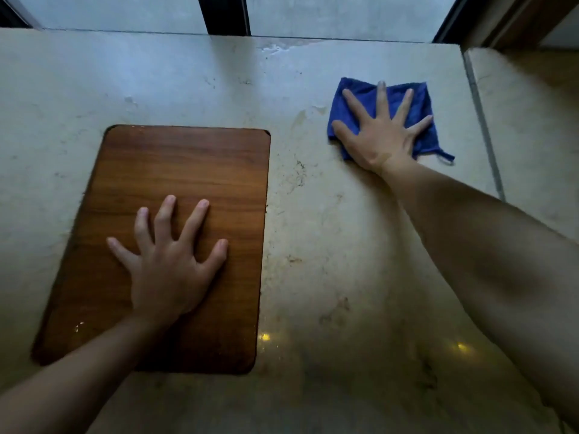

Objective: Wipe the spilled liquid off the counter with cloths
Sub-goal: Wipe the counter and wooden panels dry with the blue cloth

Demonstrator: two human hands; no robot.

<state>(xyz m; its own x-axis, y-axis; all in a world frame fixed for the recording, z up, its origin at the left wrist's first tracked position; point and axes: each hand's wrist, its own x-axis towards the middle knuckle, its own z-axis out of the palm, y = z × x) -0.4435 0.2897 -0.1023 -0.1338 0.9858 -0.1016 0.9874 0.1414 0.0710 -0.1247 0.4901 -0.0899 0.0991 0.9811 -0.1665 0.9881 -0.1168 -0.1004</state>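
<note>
On the counter (313, 245), the left hand (169, 261) lies flat with fingers spread on a wooden board (175, 170) toward the left edge, holding nothing. Toward the back right corner, the right hand (383, 133) presses a blue cloth (360, 98) down with fingers splayed wide. Keeping the palm flat and sweeping toward the faint wet patches just left of the cloth would likely serve best.

Fuzzy blue cloth (369, 98), smooth wood-grain board (188, 164), glossy mottled stone counter (329, 245).

Bare surface (329, 230) between the grips; wooden board (188, 170) under the left grip (169, 270); wall edge beyond the right grip (385, 136).
</note>
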